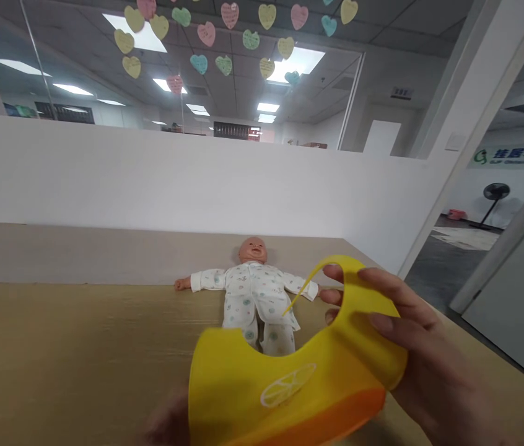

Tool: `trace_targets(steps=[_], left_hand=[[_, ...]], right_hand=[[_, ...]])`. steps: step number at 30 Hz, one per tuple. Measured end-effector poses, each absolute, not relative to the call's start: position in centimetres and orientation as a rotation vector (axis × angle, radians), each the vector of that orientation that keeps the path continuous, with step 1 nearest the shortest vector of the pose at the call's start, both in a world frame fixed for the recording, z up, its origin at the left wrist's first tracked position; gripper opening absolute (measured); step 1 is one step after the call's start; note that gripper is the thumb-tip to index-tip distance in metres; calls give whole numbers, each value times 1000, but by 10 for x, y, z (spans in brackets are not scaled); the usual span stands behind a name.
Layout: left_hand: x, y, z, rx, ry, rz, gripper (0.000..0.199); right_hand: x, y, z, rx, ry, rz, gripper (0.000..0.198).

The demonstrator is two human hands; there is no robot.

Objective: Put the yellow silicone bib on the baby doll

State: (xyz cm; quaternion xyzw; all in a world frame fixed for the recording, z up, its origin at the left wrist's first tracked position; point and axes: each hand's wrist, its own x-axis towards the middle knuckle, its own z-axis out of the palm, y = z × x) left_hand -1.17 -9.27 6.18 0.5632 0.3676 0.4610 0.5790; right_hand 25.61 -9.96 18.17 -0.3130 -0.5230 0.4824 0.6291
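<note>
1 yellow soft silicone bib with an orange catch pocket is held up in front of 1 baby doll in white printed pyjamas. The doll lies on its back on the pale wooden table, arms spread, head towards the white partition wall behind it. The bib hangs nearer the camera than the doll and covers the doll's lower legs; its neck opening frames part of the doll's trousers.

The right hand, to the right of the doll, is closed on the bib's right neck strap, fingers curled over the front edge. The left hand, below and left of the doll, is only a blurred shape behind the bib's lower left corner; it seems to touch the bib, but its grip cannot be told.

The bib's pocket faces away, so its contents are hidden. Above the doll, about 20 paper hearts are stuck on the glass.
</note>
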Motion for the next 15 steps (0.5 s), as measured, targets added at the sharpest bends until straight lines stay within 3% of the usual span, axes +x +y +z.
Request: trace_targets(steps=[6, 11, 15], left_hand=[[13, -77, 95, 1018, 754, 1122, 71], [29, -72, 129, 885, 833, 1191, 59], [28, -58, 145, 960, 888, 1267, 62]], right_hand=[[251, -89, 179, -728, -1170, 1073, 21], [254, -75, 177, -711, -1202, 995, 19], [255, -61, 186, -665, -1257, 982, 21]])
